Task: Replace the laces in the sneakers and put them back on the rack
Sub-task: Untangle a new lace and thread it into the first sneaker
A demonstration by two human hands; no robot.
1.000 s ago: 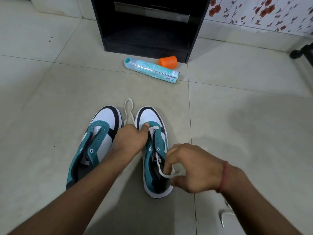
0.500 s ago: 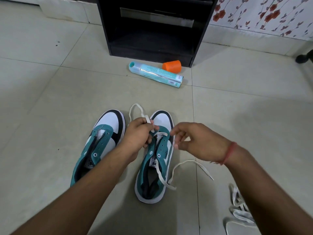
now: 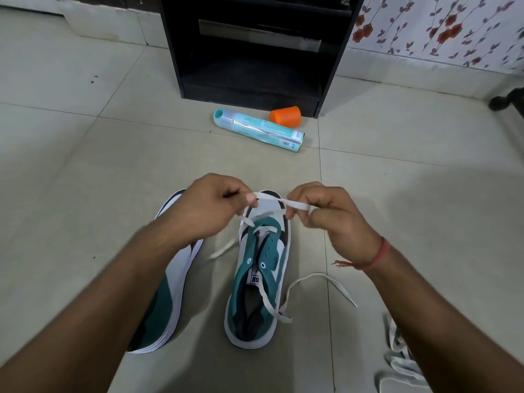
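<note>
White lace (image 3: 280, 202) between both hands' fingers (image 3: 249, 198)

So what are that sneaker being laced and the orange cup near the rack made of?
The sneaker: its teal panels look like matte, napped suede; its white parts are smoother, perhaps leather or synthetic; the sole looks rubbery. The orange cup looks like plastic, going by its uniform colour and soft sheen.

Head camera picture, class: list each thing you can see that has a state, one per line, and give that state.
Left hand: pinching the white lace.
Right hand: pinching the same lace.
White lace: stretched between the hands, threaded through the front eyelets only, ends loose.
Right sneaker: upright on the floor, mostly unlaced.
Left sneaker: on the floor, partly hidden by the arm.
Teal tube: lying on its side.
Orange cap: lying off the tube.
Rack: no shoes seen.
</note>
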